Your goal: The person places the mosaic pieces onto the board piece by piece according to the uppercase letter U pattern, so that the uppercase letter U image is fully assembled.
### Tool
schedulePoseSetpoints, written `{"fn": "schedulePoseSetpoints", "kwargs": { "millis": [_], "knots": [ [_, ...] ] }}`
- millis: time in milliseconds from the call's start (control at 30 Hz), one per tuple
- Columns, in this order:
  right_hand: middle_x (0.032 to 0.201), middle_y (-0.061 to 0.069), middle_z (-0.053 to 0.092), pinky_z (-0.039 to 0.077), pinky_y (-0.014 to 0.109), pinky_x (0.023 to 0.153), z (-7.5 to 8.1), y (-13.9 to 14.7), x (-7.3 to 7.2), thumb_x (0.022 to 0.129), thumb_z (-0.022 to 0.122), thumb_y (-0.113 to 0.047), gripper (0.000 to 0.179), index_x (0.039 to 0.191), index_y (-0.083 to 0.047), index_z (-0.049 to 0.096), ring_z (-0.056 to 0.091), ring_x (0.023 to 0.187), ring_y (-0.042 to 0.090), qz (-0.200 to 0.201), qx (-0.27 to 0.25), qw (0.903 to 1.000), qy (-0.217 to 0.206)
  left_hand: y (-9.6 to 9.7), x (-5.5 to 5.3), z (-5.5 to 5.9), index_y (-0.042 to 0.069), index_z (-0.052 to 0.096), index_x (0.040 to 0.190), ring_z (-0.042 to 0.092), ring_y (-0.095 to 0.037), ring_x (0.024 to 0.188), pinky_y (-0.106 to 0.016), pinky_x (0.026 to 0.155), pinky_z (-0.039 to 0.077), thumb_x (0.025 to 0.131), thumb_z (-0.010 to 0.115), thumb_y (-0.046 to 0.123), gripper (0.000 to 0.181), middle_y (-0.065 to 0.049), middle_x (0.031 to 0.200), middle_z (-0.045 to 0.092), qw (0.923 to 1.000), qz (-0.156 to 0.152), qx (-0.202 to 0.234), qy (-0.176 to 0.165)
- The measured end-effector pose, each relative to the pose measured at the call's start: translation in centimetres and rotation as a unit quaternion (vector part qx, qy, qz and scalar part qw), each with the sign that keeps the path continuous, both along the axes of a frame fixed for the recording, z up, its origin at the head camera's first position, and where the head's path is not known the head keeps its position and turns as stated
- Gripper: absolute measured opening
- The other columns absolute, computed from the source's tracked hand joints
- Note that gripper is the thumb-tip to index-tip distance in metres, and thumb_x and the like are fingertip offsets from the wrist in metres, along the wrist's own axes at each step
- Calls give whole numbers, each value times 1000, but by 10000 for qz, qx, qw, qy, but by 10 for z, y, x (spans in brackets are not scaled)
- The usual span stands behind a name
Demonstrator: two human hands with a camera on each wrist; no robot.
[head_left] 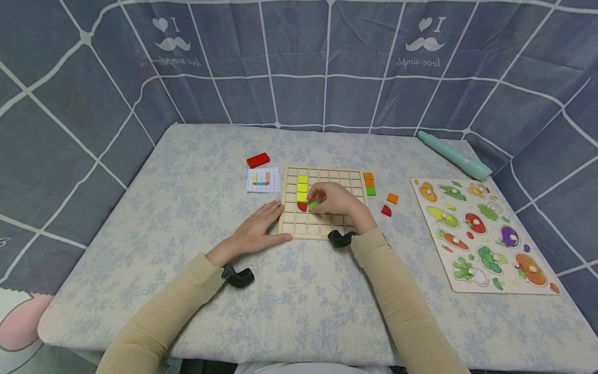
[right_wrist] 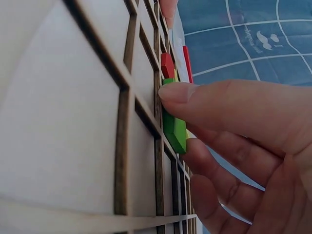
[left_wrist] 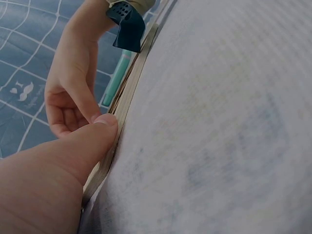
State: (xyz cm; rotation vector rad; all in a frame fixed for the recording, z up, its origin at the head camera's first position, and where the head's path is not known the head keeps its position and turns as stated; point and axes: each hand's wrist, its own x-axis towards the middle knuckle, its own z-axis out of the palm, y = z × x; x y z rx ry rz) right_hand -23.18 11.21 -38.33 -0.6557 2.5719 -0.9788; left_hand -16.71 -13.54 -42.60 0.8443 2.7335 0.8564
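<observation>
My right hand [head_left: 334, 200] pinches a green block [right_wrist: 175, 126] between thumb and fingers, at a cell of the wooden grid board [head_left: 299, 228]. Just left of that block sits a red rounded piece [head_left: 302, 206], below a column of yellow blocks [head_left: 302, 187]. With its fingers extended, my left hand [head_left: 254, 227] rests at the board's left edge. In the left wrist view its thumb [left_wrist: 105, 129] touches the board's side. A pattern card [head_left: 275, 186], showing a small coloured figure on a grid, lies beyond the left hand.
A red block [head_left: 258, 160] lies behind the card. Orange blocks [head_left: 368, 179], a green block [head_left: 371, 191], a loose orange piece [head_left: 392, 198] and a red piece [head_left: 386, 210] lie right of the board. Farther right are a vegetable puzzle board [head_left: 432, 236] and a teal cylinder [head_left: 450, 153].
</observation>
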Motion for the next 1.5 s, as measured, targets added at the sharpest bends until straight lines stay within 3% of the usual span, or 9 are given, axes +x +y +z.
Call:
{"fn": "schedulePoseSetpoints", "kwargs": {
  "millis": [233, 500, 800, 900, 1067, 1133, 1500],
  "knots": [
    [97, 4, 64, 50, 33, 81, 0, 1, 0, 77, 76, -9, 25, 100, -8, 65, 57, 91, 21, 25, -37, 10000, -1, 0, 0, -1, 1, 26, 147, 12, -23, 142, -42, 115, 15, 87, 57, 54, 87, -12, 154, 19, 10000, -7, -8, 19],
    [106, 5, 62, 48, 36, 85, 6, 11, 1, 80, 75, -13, 30, 107, -8, 64, 56, 97, 22, -288, -202, 9993, -159, 1, 0, -1, 1, 25, 147, 12, -24, 142, -42, 115, 15, 87, 57, 54, 87, -11, 154, 18, 10000, -6, -15, 9],
    [111, 16, 60, 48, 40, 89, 17, 33, 0, 81, 72, -9, 33, 111, 0, 62, 57, 98, 27, -393, -723, 9966, 39, 1, 0, -1, 1, 25, 147, 12, -23, 142, -41, 115, 15, 87, 58, 53, 87, -11, 154, 18, 10000, -8, -13, 21],
    [113, 20, 59, 47, 43, 90, 31, 39, 7, 82, 71, -6, 33, 112, 3, 60, 56, 102, 32, -536, -837, 9950, 33, 0, 1, 0, 1, 25, 147, 11, -23, 142, -41, 115, 15, 87, 58, 53, 87, -11, 154, 18, 10000, -10, -19, 21],
    [116, 23, 57, 47, 45, 88, 36, 56, 7, 83, 71, -7, 37, 115, 4, 59, 54, 106, 36, -810, -970, 9920, 74, 0, 1, 0, 0, 24, 147, 11, -23, 142, -41, 115, 14, 87, 58, 53, 87, -12, 154, 18, 10000, -16, -7, 28],
    [116, 20, 58, 46, 45, 88, 28, 67, 0, 83, 72, -11, 37, 115, 2, 60, 55, 104, 33, -921, -996, 9906, 167, 0, 1, 0, 0, 24, 147, 11, -23, 142, -41, 115, 14, 87, 58, 53, 87, -12, 154, 18, 10000, -21, -3, 33],
    [118, 19, 57, 44, 45, 90, 25, 103, 2, 86, 70, -16, 41, 121, 2, 57, 53, 106, 31, -1631, -1167, 9794, 235, 0, 1, 0, 0, 24, 147, 11, -24, 142, -41, 115, 14, 87, 58, 53, 87, -12, 155, 17, 10000, -31, -21, 36]
  ]
}}
